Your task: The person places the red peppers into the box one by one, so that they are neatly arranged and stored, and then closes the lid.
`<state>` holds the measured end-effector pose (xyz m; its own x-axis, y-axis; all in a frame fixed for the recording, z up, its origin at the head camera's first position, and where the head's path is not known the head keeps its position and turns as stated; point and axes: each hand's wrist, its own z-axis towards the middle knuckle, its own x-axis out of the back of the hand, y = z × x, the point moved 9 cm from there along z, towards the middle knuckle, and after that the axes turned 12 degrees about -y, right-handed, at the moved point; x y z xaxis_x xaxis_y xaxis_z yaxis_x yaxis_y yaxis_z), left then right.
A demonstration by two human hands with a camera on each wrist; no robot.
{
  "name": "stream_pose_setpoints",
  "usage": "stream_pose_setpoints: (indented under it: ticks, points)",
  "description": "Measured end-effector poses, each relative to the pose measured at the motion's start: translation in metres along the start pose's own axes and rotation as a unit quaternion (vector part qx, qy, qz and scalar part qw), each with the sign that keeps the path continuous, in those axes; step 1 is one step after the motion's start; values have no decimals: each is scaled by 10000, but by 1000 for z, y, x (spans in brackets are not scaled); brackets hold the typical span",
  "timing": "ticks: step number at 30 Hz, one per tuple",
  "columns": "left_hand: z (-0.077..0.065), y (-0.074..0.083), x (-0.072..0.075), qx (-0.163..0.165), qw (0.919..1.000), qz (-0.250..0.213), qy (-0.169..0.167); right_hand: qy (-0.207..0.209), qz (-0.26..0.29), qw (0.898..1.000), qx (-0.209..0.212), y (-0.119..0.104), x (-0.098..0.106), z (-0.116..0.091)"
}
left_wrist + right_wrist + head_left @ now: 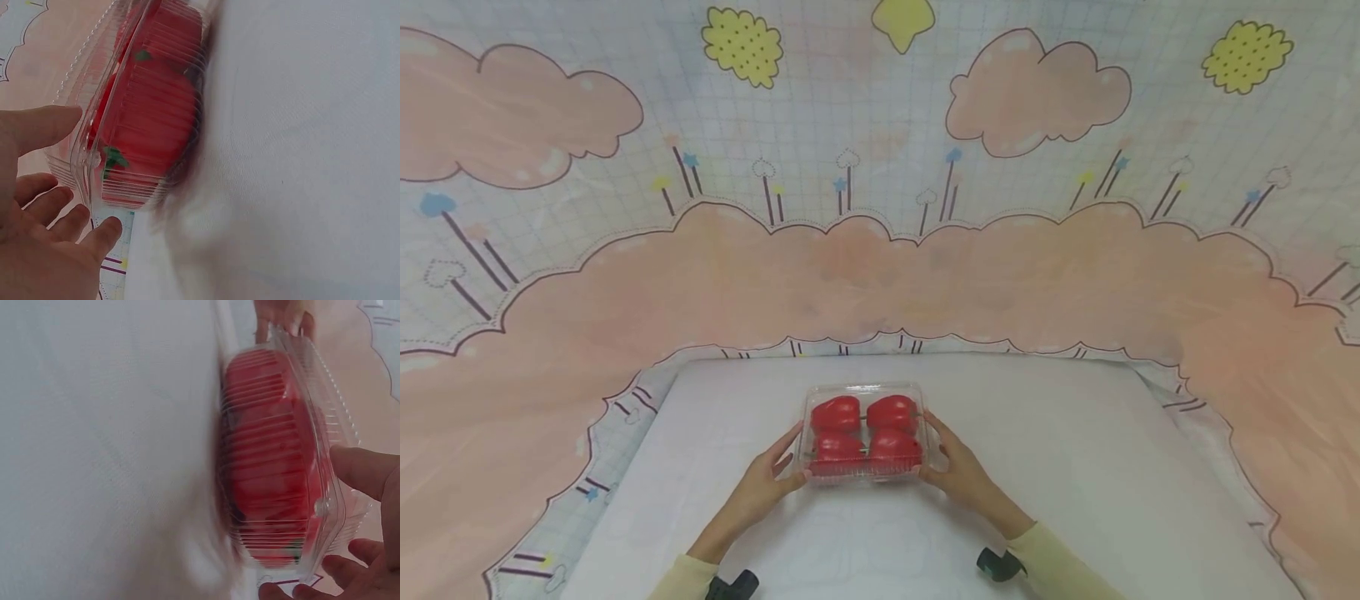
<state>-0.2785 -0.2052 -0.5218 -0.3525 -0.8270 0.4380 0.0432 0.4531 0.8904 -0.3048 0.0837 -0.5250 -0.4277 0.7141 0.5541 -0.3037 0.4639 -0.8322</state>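
Note:
A clear plastic clamshell box (865, 478) lies on the white table, its lid down. Inside are several glossy red pepper-like pieces (892, 450) with green stalks. At the box's left end is my left hand (766, 479), thumb at the near corner and fingers toward the far one. My right hand (958, 473) mirrors it at the right end. In the left wrist view the left hand's thumb and fingers (100, 237) are spread about the lid rim. The right wrist view has the right thumb (359, 469) straight against the rim, other fingers loosely bent below.
The white table (1075, 467) stretches to both sides of the box and in front of it. Behind and around it hangs a cloth (880, 275) printed with clouds. Dark wrist cameras (1000, 565) sit at both yellow sleeves.

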Motion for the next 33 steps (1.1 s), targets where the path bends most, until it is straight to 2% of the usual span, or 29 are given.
stream_pose_setpoints:
  ticks: [7, 15, 17, 22, 24, 29, 33]
  points:
    - [-2, -3, 2, -1, 9998, -172, -44, -35, 234, 9989, -406, 7, -1, -1]
    - [-5, 1, 5, -237, 9992, -304, 94, 69, 680, 9973, -263, 4, 2, -3]
    - [-6, -1, 5, -110, 9988, -434, 174, 95, 822, 9960, -326, 8, 2, -3]
    - [-8, -11, 4, 312, 9971, -611, 322, 11, 1114, 9906, -791, 22, -1, -4]
    - [-8, -13, 3, 381, 9966, -657, 326, -64, 1147, 9895, -878, 25, -3, -4]
    - [-8, -11, 2, 175, 9951, -939, 243, -112, 1171, 9895, -843, 29, -5, -3]
    - [-6, -11, 2, 4, 9964, -840, 118, -6, 1287, 9882, -836, 28, -4, -4]
